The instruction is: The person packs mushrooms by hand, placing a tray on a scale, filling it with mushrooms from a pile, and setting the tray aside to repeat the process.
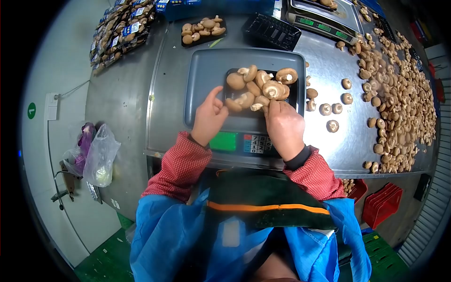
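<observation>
A black plastic tray (pixel 293 97) filled with several brown shiitake mushrooms (pixel 236 81) sits on the grey pan (pixel 202 70) of a weighing scale. At the tray's left edge, my left hand (pixel 210 116) has its index finger stretched out and the other fingers partly bent, with nothing in it. My right hand (pixel 284 126) is at the tray's front edge, fingertips pinched together against a mushroom (pixel 260 103); part of the grip is hidden. Below the pan, the scale shows a lit green display (pixel 223 141) and a keypad (pixel 256 144).
A large pile of loose mushrooms (pixel 404 103) covers the table's right side. A filled tray (pixel 203 31) and stacked black trays (pixel 271 32) stand behind the scale. Wrapped packs (pixel 123 34) lie at back left. Another scale (pixel 324 21) stands at back right; red baskets (pixel 382 204) are below.
</observation>
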Action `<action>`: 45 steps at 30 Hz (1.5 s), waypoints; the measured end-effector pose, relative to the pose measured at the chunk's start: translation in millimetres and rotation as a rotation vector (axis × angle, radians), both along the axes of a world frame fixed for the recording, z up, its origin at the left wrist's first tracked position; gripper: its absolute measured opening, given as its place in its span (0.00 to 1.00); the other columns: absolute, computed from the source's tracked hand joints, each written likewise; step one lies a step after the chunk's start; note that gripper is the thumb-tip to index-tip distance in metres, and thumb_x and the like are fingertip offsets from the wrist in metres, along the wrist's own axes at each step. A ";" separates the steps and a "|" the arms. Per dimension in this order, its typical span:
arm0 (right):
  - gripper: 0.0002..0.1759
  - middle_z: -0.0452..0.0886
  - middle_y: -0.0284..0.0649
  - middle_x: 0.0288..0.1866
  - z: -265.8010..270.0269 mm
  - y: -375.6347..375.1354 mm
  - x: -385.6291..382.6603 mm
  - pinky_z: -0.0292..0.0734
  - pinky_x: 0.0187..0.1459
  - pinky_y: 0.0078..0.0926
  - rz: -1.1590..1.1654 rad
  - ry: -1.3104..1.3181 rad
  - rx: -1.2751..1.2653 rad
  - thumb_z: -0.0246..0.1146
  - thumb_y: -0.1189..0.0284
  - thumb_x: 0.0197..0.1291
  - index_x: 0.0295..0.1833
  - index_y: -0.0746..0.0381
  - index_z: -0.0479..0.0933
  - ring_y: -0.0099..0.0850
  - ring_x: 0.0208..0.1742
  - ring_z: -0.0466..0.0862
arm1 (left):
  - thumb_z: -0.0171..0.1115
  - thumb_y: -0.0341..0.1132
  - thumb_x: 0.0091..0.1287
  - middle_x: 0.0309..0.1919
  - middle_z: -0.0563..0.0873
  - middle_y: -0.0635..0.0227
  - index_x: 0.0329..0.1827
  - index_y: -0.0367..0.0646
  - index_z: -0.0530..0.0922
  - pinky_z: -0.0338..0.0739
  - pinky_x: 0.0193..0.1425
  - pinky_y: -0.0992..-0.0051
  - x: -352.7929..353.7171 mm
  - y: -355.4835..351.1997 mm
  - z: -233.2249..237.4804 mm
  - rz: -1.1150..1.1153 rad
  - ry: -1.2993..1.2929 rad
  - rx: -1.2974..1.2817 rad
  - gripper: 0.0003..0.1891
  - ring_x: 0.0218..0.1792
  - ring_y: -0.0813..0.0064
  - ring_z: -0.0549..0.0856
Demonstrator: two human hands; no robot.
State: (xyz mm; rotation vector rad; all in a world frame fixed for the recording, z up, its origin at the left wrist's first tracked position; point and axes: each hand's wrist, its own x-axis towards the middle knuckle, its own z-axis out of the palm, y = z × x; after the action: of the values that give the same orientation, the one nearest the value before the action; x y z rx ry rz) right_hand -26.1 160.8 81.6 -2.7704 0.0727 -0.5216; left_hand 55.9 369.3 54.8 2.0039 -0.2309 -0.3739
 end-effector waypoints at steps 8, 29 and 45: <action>0.11 0.81 0.41 0.28 11.4 -13.8 -3.1 0.77 0.30 0.32 0.049 -0.125 0.177 0.72 0.71 0.56 0.34 0.62 0.75 0.38 0.29 0.83 | 0.53 0.20 0.68 0.36 0.78 0.72 0.61 0.33 0.69 0.74 0.32 0.86 11.5 0.4 -10.4 -0.066 0.126 -0.002 0.18 0.30 0.89 0.78; 0.13 0.85 0.45 0.34 -53.6 -155.6 235.0 0.79 0.41 0.39 0.213 0.370 0.168 0.69 0.61 0.54 0.37 0.60 0.84 0.44 0.39 0.85 | 0.43 0.19 0.71 0.50 0.82 0.54 0.65 0.38 0.61 0.87 0.42 0.71 158.5 -28.3 46.6 0.202 0.264 -0.561 0.20 0.37 0.65 0.88; 0.06 0.84 0.47 0.36 -71.1 -154.5 241.9 0.79 0.46 0.38 0.362 0.391 0.423 0.66 0.72 0.57 0.37 0.64 0.83 0.44 0.41 0.85 | 0.41 0.24 0.76 0.59 0.76 0.40 0.76 0.38 0.55 0.90 0.40 0.70 450.9 -98.9 35.1 0.470 0.142 -0.593 0.25 0.43 0.54 0.89</action>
State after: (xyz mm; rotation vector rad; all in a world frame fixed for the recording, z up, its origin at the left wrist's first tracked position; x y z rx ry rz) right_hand 215.9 6.4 10.6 -2.3511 -0.2029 0.1213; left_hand 506.8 270.4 89.8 1.3812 0.2030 -0.1208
